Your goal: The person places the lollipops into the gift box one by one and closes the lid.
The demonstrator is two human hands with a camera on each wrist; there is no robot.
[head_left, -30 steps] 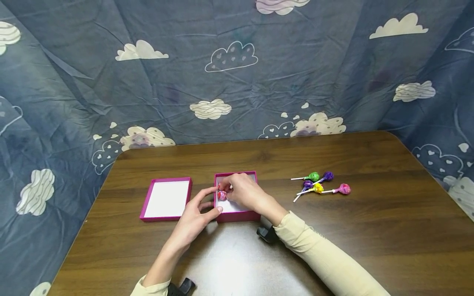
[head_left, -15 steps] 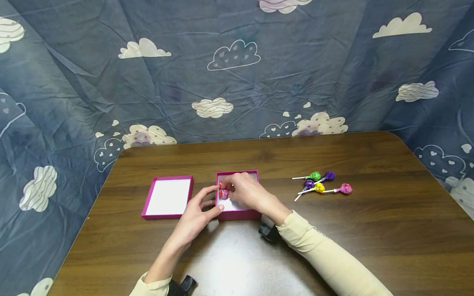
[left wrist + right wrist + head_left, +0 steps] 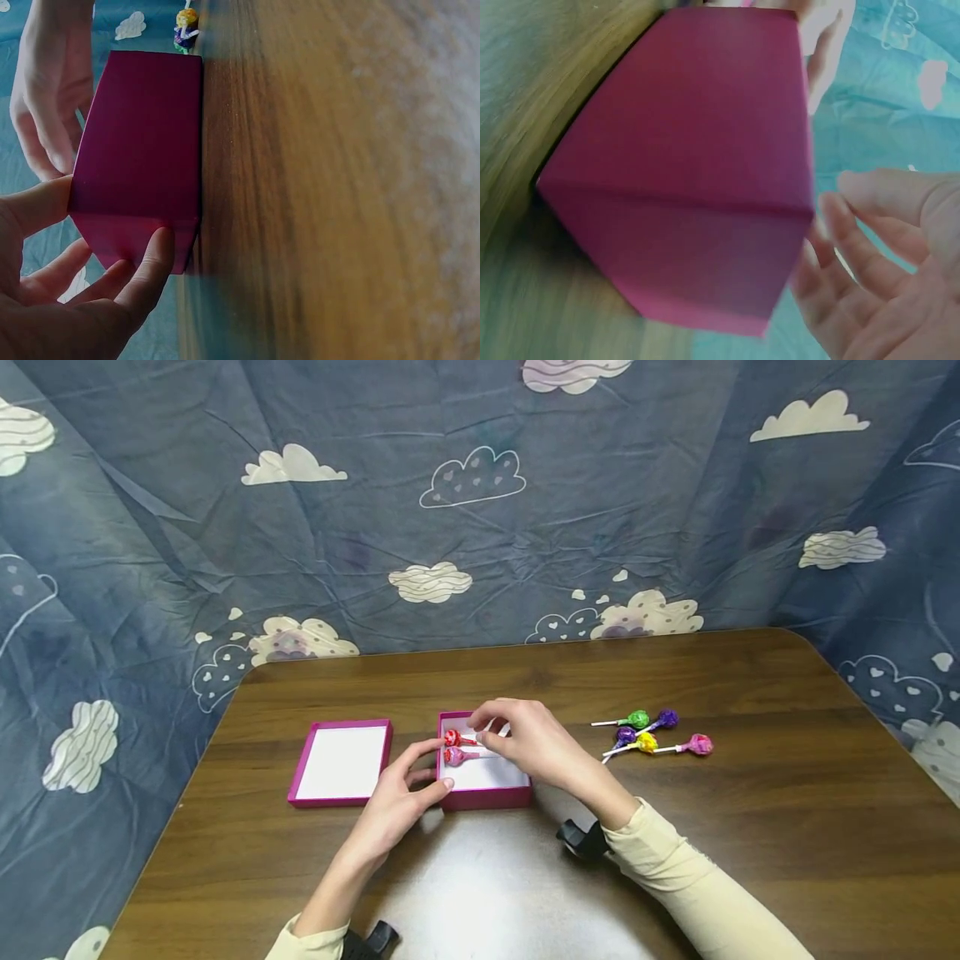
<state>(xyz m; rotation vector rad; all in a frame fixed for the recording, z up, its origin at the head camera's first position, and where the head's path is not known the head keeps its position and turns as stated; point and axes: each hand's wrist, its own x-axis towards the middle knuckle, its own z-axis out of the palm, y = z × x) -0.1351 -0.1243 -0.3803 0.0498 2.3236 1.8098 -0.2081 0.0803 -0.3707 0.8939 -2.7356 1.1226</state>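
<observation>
A magenta box [image 3: 486,799] with a white inside stands uncovered on the table. My left hand [image 3: 393,797] holds its left side, thumb at the front corner and the other fingers along the left wall. In the left wrist view, those fingers press the box's wall [image 3: 142,135]. Inside, a red lollipop [image 3: 453,738] and a pink lollipop [image 3: 454,757] lie side by side, heads to the left. Over the box's right part is my right hand [image 3: 536,743], fingers loosely bent near the sticks. In the right wrist view, nothing shows between its fingers [image 3: 855,255].
Left of the box lies its magenta-edged lid [image 3: 341,764], white inside up. To the right, several lollipops lie in a loose group: a green one [image 3: 638,719], purple ones [image 3: 667,718], a yellow one [image 3: 647,742] and a pink one [image 3: 700,744]. A cloud-patterned curtain [image 3: 480,543] hangs behind the table.
My right hand has drawn up and to the right from inside the box, uncovering the two lollipops. My left hand has kept its place on the box.
</observation>
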